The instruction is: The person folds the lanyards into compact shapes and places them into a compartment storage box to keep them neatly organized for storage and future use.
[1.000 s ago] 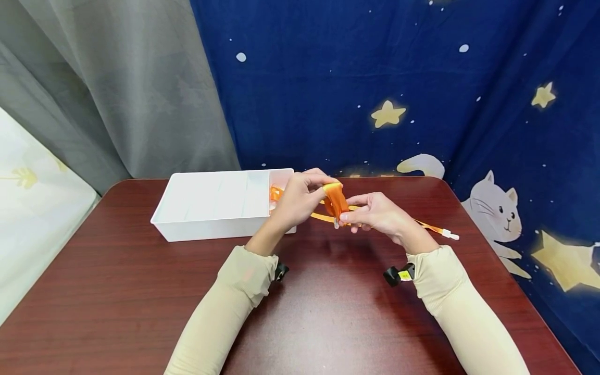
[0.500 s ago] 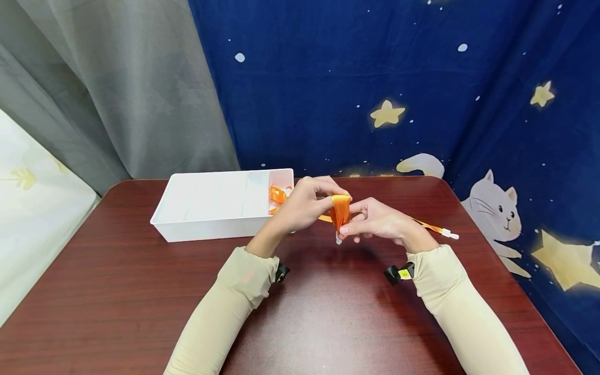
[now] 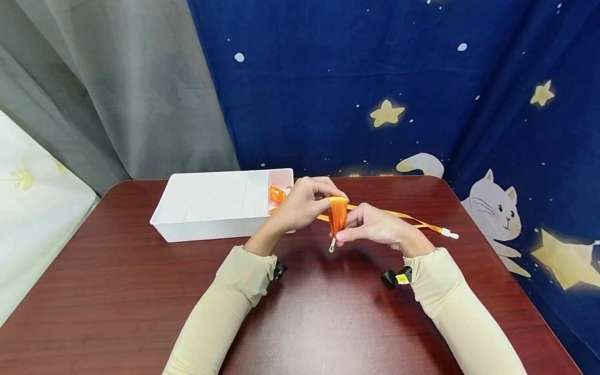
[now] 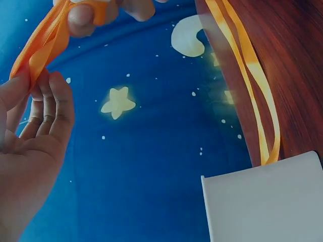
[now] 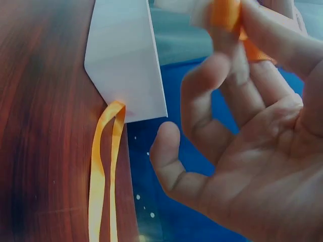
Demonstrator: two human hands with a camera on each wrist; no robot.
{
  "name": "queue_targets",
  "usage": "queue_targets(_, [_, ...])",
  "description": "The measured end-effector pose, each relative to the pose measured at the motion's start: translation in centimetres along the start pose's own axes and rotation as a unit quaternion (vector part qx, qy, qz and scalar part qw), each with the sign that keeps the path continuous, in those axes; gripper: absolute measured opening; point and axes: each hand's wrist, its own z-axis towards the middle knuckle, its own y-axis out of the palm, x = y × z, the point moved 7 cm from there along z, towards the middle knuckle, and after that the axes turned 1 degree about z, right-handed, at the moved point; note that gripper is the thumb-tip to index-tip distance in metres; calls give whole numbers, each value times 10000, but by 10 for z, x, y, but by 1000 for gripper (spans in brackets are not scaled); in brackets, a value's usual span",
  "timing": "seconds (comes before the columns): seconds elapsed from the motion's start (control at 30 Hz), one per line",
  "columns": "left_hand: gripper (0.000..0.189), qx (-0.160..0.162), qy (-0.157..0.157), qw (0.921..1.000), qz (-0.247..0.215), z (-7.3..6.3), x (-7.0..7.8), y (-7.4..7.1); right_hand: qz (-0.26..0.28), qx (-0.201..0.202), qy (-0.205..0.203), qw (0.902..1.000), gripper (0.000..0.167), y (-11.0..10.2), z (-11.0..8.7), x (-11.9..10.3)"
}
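An orange lanyard, folded into a short bundle, hangs between my hands above the table. My left hand pinches its upper fold between thumb and fingers. Lower down, the thumb and fingertips of my right hand pinch the bundle just above its white clip, which points down. The left wrist view shows the gathered strap twisted between both hands. In the right wrist view, part of the bundle is cut off by the top edge, and the other fingers curl loosely below it.
Behind the left hand stands a white box, with orange lanyards in its right compartment. A second orange lanyard lies stretched on the brown table behind the right hand, its white clip to the right. Curtains hang behind.
The lanyard bundle has turned more upright and come slightly lower, its white clip now showing below. My right hand has shifted a little down and left along it; the left hand also moved lower.
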Motion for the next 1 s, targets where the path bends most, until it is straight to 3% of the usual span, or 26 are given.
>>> queue_targets(0.17, [20,105,-85,9998,113,-1,-3,-4,-102,515,-111,9986,15,0,1,-3])
queue_targets(0.43, [20,280,-62,9995,137,-2,-3,-11,250,1065,-299,9936,15,1,2,-7])
queue_targets(0.57, [23,314,-72,9994,130,-2,-3,-13,365,1090,-473,9923,16,4,3,-8])
queue_targets(0.8, [24,392,-168,9989,181,-1,-3,-18,778,734,-788,9911,21,11,4,-12])
queue_targets(1.0, [24,368,-222,9984,358,0,-3,-21,785,802,-792,9905,26,12,1,-11])
